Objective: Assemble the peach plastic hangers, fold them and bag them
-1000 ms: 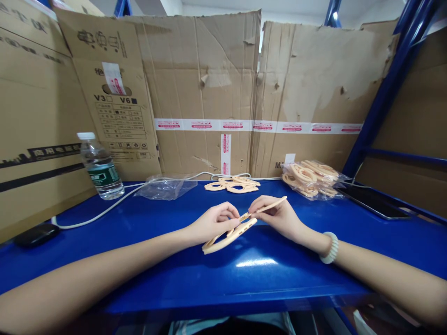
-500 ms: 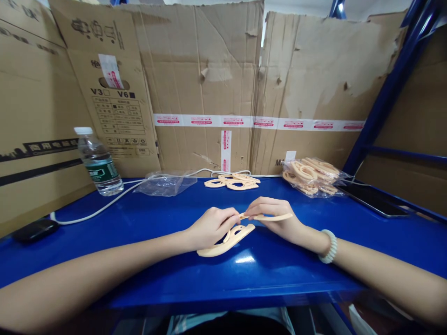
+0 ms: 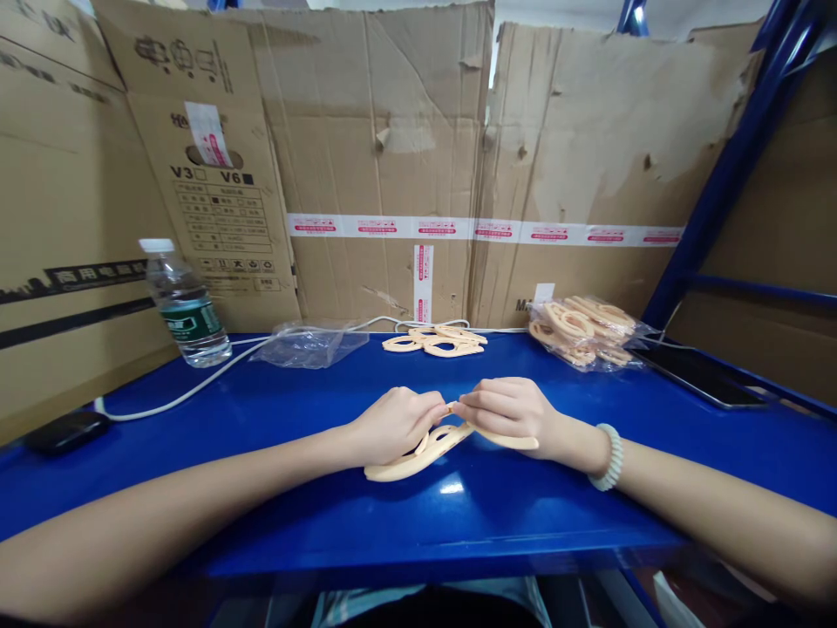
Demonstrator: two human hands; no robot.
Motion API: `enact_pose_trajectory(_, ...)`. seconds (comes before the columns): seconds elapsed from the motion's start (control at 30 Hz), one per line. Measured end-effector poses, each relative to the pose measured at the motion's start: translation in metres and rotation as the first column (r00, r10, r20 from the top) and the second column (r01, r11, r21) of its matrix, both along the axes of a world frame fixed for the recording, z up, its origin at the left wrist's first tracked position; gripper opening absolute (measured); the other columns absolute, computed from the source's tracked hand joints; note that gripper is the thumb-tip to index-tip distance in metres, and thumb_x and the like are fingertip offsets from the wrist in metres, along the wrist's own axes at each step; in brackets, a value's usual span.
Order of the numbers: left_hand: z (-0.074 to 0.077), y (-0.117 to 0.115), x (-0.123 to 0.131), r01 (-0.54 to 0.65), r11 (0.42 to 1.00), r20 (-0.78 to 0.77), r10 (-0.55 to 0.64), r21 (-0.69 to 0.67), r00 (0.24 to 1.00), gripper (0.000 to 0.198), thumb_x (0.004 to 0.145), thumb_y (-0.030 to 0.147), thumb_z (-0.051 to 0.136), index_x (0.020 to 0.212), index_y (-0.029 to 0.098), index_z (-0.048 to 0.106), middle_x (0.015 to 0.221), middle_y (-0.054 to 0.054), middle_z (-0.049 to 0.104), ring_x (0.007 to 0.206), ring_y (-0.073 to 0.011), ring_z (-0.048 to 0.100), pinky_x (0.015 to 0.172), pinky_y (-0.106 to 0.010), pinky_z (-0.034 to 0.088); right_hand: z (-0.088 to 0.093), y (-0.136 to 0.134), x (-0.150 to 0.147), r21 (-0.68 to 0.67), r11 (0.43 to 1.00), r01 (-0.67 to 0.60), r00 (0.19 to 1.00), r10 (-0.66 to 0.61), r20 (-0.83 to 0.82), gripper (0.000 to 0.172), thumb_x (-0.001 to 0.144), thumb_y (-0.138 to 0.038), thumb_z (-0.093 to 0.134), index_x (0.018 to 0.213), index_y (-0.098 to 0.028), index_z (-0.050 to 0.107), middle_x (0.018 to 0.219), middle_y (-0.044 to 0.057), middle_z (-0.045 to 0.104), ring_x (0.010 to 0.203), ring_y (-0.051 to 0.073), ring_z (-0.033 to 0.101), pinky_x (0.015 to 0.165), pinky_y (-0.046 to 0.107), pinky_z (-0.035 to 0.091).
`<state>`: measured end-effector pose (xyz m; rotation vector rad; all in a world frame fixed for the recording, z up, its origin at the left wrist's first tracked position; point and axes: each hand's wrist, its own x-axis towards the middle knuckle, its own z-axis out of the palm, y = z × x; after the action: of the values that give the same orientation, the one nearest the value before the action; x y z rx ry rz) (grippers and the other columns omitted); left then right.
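Observation:
My left hand [image 3: 398, 423] is closed, its fingertips pinching a cream curved plastic piece [image 3: 405, 467] that has an oval opening and tilts up to the right. My right hand [image 3: 513, 414] is closed too, with fingers wrapped over another slim cream curved plastic piece [image 3: 506, 439] whose end sticks out below the palm. Thumbs and fingertips of both hands come together over the table, where a tiny orange-yellow bit shows between them. The fingers hide how the two pieces meet there. Both pieces look like parts of a folding hanger, though I cannot be sure.
Several similar cream pieces [image 3: 451, 340] lie loose at the back of the blue table [image 3: 314, 515]. Bagged ones [image 3: 588, 330] sit to their right, near a dark tablet-like device [image 3: 703, 375]. Leftward are an empty plastic bag [image 3: 307, 346], a water bottle [image 3: 188, 310], a white cable [image 3: 196, 390] and cardboard walls [image 3: 385, 157].
My right hand has turned and its fingers have closed downward, swinging its piece's free end lower. The left hand's piece has shifted slightly left. Both hands stay together.

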<state>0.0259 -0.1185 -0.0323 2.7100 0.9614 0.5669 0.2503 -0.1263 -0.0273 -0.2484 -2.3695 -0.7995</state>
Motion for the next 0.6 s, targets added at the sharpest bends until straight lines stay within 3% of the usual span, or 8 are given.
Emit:
enact_pose_trajectory(0.13, 0.003, 0.0, 0.0, 0.022, 0.989, 0.115, -0.005, -0.149, 0.993, 0.03, 0.095, 0.028, 0.038, 0.072, 0.018, 0.055, 0.059, 0.001, 0.05, 0.054, -0.0154, 0.047, 0.059, -0.027, 0.029, 0.002, -0.005, 0.001, 0.125, 0.991, -0.044, 0.998, 0.038, 0.052, 0.014, 0.094, -0.011, 0.054, 0.087, -0.015, 0.065, 0.08, 0.005, 0.07, 0.068, 0.014, 0.061, 0.059, 0.027, 0.05)
enact_pose_trajectory(0.2, 0.003, 0.001, 0.0, 0.043, 0.966, 0.188, 0.006, -0.255, 0.982, 0.032, 0.094, 0.031, 0.041, 0.068, 0.018, 0.055, 0.058, 0.001, 0.051, 0.055, -0.0148, 0.048, 0.06, -0.026, 0.032, 0.005, -0.006, 0.004, 0.091, 0.993, -0.071, 0.997, 0.066, 0.047, 0.011, 0.093, -0.011, 0.055, 0.092, -0.015, 0.065, 0.085, 0.006, 0.07, 0.072, 0.015, 0.063, 0.062, 0.027, 0.052)
enact_pose_trajectory(0.3, 0.001, 0.006, -0.002, 0.08, 0.892, 0.295, 0.062, -0.444, 0.954, 0.036, 0.093, 0.041, 0.04, 0.07, 0.018, 0.053, 0.055, 0.001, 0.053, 0.05, -0.0142, 0.051, 0.054, -0.024, 0.036, 0.012, -0.001, 0.012, -0.164, 0.986, -0.041, 0.979, 0.007, -0.202, 0.021, 0.095, -0.008, 0.047, 0.101, -0.017, 0.065, 0.092, 0.007, 0.069, 0.082, 0.015, 0.065, 0.07, 0.028, 0.054)
enact_pose_trajectory(0.37, -0.001, 0.012, -0.003, 0.123, 0.801, 0.359, 0.121, -0.587, 0.925, 0.036, 0.092, 0.047, 0.037, 0.077, 0.018, 0.053, 0.055, 0.0, 0.057, 0.043, -0.0148, 0.053, 0.047, -0.024, 0.039, 0.02, 0.009, 0.022, -0.371, 0.929, 0.007, 0.93, -0.142, -0.339, 0.024, 0.093, -0.008, 0.045, 0.098, -0.018, 0.066, 0.094, 0.008, 0.067, 0.085, 0.016, 0.065, 0.074, 0.031, 0.054)
enact_pose_trajectory(0.43, -0.001, 0.018, -0.004, 0.169, 0.702, 0.415, 0.195, -0.692, 0.889, 0.034, 0.091, 0.045, 0.037, 0.084, 0.017, 0.054, 0.059, -0.004, 0.063, 0.042, -0.0162, 0.056, 0.042, -0.024, 0.041, 0.027, 0.022, 0.036, -0.598, 0.797, 0.088, 0.896, -0.325, -0.302, 0.017, 0.09, -0.013, 0.051, 0.086, -0.018, 0.067, 0.09, 0.008, 0.066, 0.083, 0.018, 0.064, 0.074, 0.034, 0.053)
enact_pose_trajectory(0.53, 0.001, 0.026, -0.005, 0.215, 0.605, 0.488, 0.332, -0.767, 0.807, 0.024, 0.088, 0.032, 0.044, 0.088, 0.013, 0.058, 0.069, -0.008, 0.068, 0.05, -0.0169, 0.064, 0.042, -0.022, 0.043, 0.029, 0.039, 0.055, -0.918, 0.37, 0.145, 0.865, -0.498, -0.064, 0.004, 0.082, -0.017, 0.061, 0.086, -0.016, 0.061, 0.076, 0.004, 0.066, 0.07, 0.017, 0.063, 0.064, 0.03, 0.053)
enact_pose_trajectory(0.57, 0.002, 0.028, -0.005, 0.226, 0.582, 0.505, 0.376, -0.781, 0.777, 0.02, 0.087, 0.027, 0.046, 0.089, 0.012, 0.06, 0.072, -0.009, 0.069, 0.053, -0.0168, 0.066, 0.043, -0.021, 0.044, 0.028, 0.043, 0.059, -0.956, 0.253, 0.15, 0.855, -0.518, -0.003, 0.011, 0.08, -0.017, 0.063, 0.091, -0.015, 0.059, 0.072, 0.002, 0.066, 0.064, 0.016, 0.062, 0.059, 0.028, 0.052)
enact_pose_trajectory(0.6, 0.003, 0.029, -0.005, 0.237, 0.559, 0.517, 0.416, -0.794, 0.748, 0.019, 0.087, 0.023, 0.047, 0.089, 0.011, 0.061, 0.075, -0.01, 0.069, 0.056, -0.0167, 0.067, 0.045, -0.021, 0.046, 0.027, 0.045, 0.062, -0.972, 0.176, 0.156, 0.846, -0.532, 0.04, 0.019, 0.079, -0.017, 0.064, 0.097, -0.015, 0.057, 0.069, 0.001, 0.065, 0.058, 0.014, 0.061, 0.055, 0.027, 0.05)
